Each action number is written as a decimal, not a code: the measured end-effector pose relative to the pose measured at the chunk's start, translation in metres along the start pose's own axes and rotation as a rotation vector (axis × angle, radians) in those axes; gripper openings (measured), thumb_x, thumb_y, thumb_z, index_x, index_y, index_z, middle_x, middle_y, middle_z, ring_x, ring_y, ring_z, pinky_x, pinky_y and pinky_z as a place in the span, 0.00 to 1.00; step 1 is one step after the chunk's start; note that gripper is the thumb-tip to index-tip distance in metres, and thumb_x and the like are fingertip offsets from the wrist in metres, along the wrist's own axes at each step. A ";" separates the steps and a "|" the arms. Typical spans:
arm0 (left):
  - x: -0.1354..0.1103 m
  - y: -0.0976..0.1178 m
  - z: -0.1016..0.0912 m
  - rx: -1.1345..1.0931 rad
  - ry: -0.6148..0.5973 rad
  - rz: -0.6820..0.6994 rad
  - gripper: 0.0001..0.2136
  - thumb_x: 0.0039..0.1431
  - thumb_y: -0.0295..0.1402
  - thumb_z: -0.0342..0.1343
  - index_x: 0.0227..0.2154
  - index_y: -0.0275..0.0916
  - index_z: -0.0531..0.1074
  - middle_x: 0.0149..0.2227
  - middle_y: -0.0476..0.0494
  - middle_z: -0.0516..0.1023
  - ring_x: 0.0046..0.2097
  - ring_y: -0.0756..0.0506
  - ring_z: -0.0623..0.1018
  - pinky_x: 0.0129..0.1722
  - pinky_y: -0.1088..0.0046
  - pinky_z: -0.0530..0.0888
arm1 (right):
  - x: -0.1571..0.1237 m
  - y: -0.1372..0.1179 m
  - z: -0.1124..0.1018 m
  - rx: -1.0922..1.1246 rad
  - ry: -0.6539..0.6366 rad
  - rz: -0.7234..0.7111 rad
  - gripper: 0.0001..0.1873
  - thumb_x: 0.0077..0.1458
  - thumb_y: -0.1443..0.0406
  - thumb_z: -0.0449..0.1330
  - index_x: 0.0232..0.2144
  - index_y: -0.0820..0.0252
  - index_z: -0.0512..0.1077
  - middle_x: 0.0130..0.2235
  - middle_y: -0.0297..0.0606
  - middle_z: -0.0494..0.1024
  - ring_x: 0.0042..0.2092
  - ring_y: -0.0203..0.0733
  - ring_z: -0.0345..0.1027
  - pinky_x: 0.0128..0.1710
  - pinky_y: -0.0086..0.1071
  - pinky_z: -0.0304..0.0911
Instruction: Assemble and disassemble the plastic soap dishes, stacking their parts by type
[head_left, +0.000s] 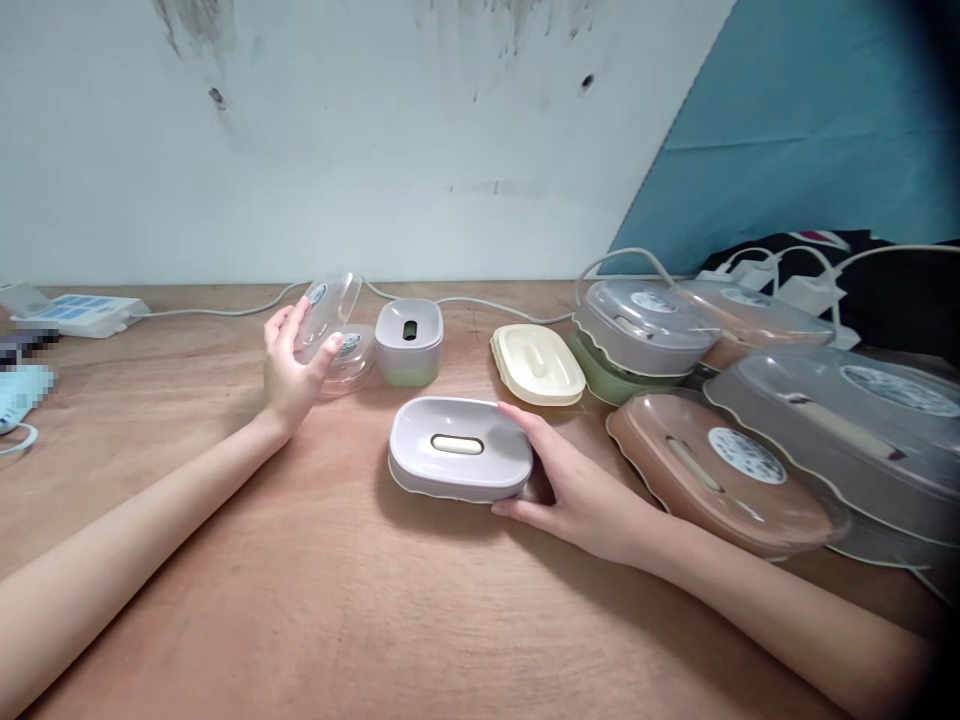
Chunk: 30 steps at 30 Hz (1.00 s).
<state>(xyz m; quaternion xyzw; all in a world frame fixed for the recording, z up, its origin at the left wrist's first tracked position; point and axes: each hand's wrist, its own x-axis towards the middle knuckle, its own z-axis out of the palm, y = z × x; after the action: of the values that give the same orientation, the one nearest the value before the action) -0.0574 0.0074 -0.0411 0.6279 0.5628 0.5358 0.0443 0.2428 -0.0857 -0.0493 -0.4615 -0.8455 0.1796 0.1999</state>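
Note:
My left hand (291, 365) grips a small clear plastic lid (330, 308), tilted up on edge above another clear lid (352, 355) lying on the wooden table (300, 580). My right hand (570, 480) wraps round the right end of a lavender oval lid (459, 460) with a cream slot handle, which rests flat on the table. Just behind stands a small lavender-lidded green container (409, 342).
A cream oval lid (538, 364) lies behind my right hand. Stacked oval containers with clear covers, green (637, 335) and brown (720, 470), crowd the right side. A white power strip (79, 312) and cable run along the wall at the left.

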 end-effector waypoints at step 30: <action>-0.038 0.030 0.002 -0.330 -0.460 0.514 0.28 0.53 0.37 0.55 0.58 0.46 0.58 0.58 0.39 0.59 0.60 0.37 0.59 0.57 0.55 0.61 | 0.001 0.000 0.001 0.031 -0.008 0.044 0.48 0.46 0.56 0.61 0.61 0.63 0.39 0.62 0.50 0.51 0.62 0.50 0.48 0.59 0.46 0.52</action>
<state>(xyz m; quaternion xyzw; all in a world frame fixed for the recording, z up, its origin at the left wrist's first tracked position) -0.0288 -0.0311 -0.0458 0.8368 0.2685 0.4578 0.1344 0.2420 -0.0846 -0.0498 -0.4761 -0.8331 0.1988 0.1995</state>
